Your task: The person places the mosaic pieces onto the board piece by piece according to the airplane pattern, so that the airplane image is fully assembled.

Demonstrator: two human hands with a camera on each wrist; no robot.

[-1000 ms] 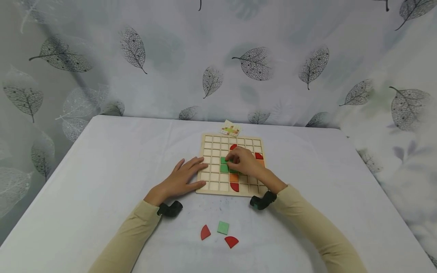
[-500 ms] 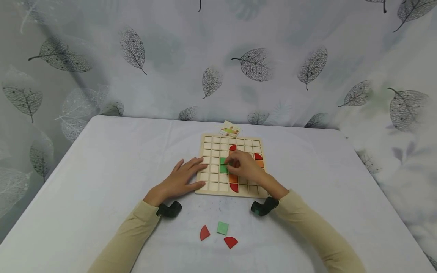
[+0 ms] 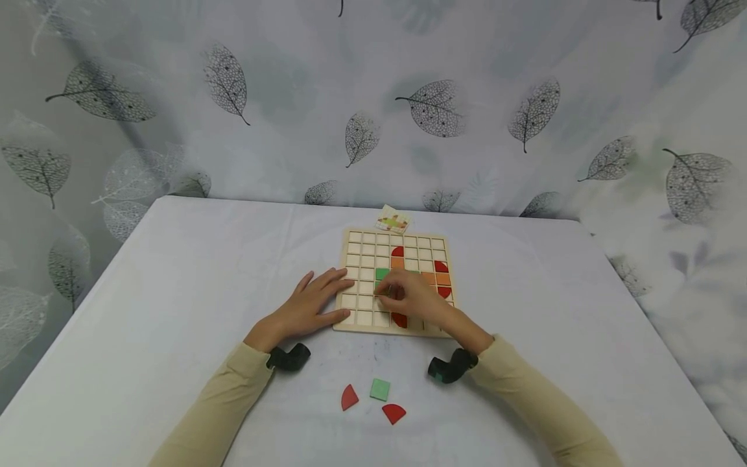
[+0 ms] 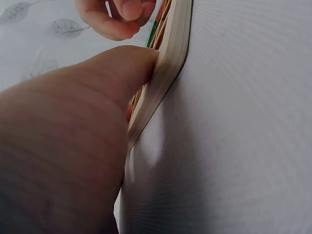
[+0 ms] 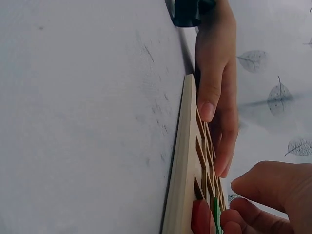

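My left hand (image 3: 307, 306) lies spread over the left edge of the wooden grid board (image 3: 353, 259), its fingers on the grid and its thumb at the near corner. Over the board's middle is my right hand (image 3: 411, 297), fingers curved and fingertips low by the green square (image 3: 382, 274). In the right wrist view its thumb (image 5: 263, 183) stands apart from the fingers, with no piece visible between them. Around it in the grid are an orange square (image 3: 428, 278), a red quarter circle (image 3: 397, 251) and several more pieces. The right hand hides some cells.
Between the forearms, a loose green square (image 3: 380, 389) lies on the white table (image 3: 233, 246), with a red quarter circle (image 3: 349, 397) to its left and another red quarter circle (image 3: 393, 413) to its right. A pattern card (image 3: 393, 219) sits behind the board.
My right hand has shifted slightly nearer and to the left over the board, uncovering orange squares and a red quarter circle at the right. The left hand stays put.
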